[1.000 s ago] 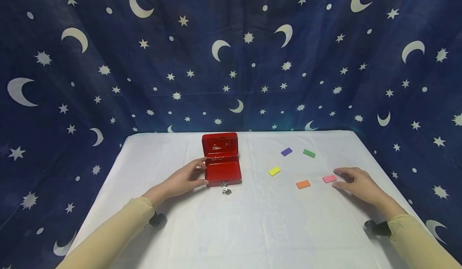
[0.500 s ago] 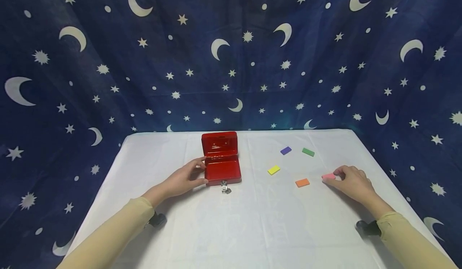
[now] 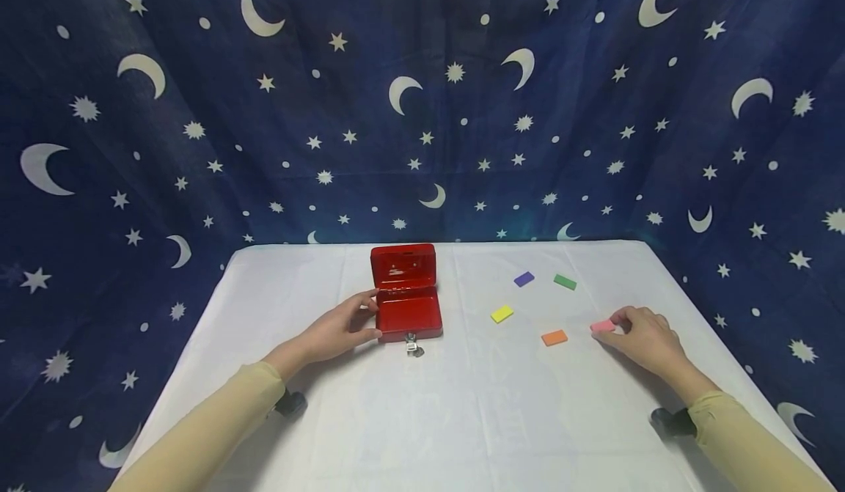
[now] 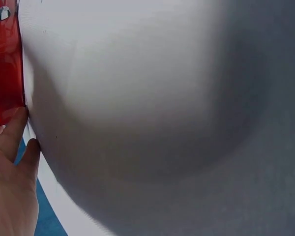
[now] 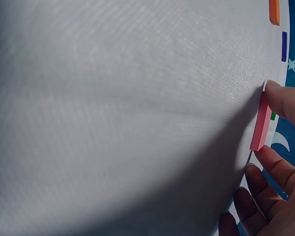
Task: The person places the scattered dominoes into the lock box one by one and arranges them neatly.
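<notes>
While the left hand [image 3: 330, 334], spread wide, apparently steadies the red box [image 3: 411, 312], the right hand [image 3: 647, 339] pinches a pink block [image 5: 261, 123].

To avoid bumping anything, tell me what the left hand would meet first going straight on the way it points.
The red box, most likely: the left hand points at its side and appears to touch it. Whether it would push the box or slide over it is unclear.

Blue cloth [image 3: 356, 8] (moons, stars) hangs behind the white table [image 3: 422, 426].
</notes>
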The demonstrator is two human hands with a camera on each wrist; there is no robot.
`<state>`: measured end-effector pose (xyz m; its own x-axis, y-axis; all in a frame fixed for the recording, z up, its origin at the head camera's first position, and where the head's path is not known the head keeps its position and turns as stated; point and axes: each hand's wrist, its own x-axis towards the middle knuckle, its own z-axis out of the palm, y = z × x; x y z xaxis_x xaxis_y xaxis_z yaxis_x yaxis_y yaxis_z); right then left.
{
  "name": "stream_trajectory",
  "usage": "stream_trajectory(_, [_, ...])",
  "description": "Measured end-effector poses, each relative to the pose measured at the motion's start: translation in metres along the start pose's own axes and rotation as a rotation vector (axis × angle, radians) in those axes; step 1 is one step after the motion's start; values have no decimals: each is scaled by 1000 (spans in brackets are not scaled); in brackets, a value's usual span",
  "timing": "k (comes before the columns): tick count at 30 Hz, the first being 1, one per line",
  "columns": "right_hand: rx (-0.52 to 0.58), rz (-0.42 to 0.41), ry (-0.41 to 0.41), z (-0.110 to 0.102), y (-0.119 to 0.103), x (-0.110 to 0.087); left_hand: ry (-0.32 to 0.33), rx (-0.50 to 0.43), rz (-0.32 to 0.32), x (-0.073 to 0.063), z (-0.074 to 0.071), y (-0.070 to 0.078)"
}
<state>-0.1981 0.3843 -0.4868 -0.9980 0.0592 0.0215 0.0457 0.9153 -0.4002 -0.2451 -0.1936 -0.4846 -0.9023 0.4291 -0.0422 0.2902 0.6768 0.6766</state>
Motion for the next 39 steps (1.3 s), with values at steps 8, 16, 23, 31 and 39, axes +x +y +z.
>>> stream_trajectory(8, [34,1,-27,2,-5,-1,3,0,19,3,1,-3])
stream_trajectory(16, [35,-24,-13,5,-3,2,7,4,1,4,2,-4])
stream_trajectory(23, [24,-55,-8,5,-4,1,7,3,-9,2,3,-4])
stream_trajectory(31, [53,-11,-19,5,0,0,5,-12,-13,1,3,-3])
stream_trajectory(39, [104,12,-11,6,2,-2,1,-15,-24,1,3,-1])
